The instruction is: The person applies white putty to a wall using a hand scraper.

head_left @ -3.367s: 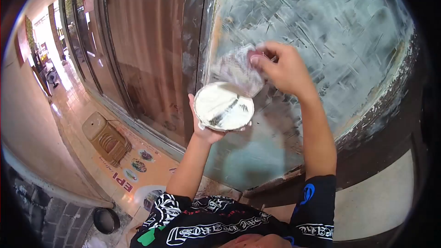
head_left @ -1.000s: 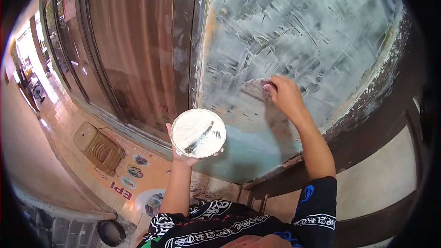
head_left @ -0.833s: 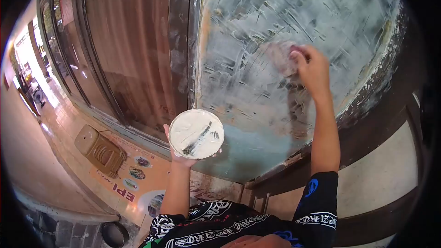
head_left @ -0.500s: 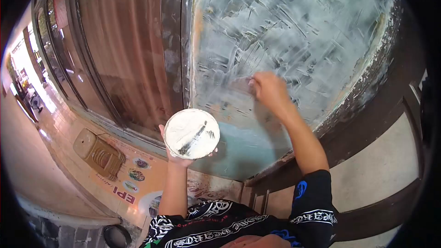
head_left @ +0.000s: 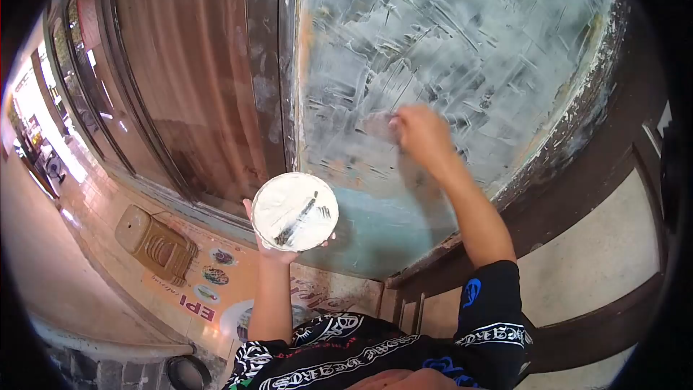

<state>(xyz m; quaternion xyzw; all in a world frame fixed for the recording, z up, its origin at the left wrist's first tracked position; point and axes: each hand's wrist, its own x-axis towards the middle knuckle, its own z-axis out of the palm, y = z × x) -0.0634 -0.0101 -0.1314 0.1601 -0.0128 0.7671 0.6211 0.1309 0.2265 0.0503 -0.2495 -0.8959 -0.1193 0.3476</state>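
Note:
My left hand point(head_left: 278, 254) supports a round tub or lid point(head_left: 294, 211) from below, its fingers closed round the edge. White putty covers its face, with dark streaks across the middle. My right hand point(head_left: 424, 133) is closed on a thin, flat putty scraper point(head_left: 377, 124), blurred and partly hidden by the fingers. The scraper lies against the wall panel point(head_left: 433, 36), which is smeared with white putty over blue-grey paint. Lower down, a plain light-blue band point(head_left: 368, 224) shows on the panel.
Left of the panel stands a dark window frame point(head_left: 271, 65) with a brown curtain point(head_left: 188, 65) behind glass. A brown plastic stool point(head_left: 155, 242) lies on an orange printed banner point(head_left: 209, 271). Dark wooden framing point(head_left: 577, 224) runs along the right. A black round object point(head_left: 188, 373) is at lower left.
The view has shifted slightly, and the putty tub appears a little farther left. My right hand stays near the same patch of panel, with the scraper showing more to its left.

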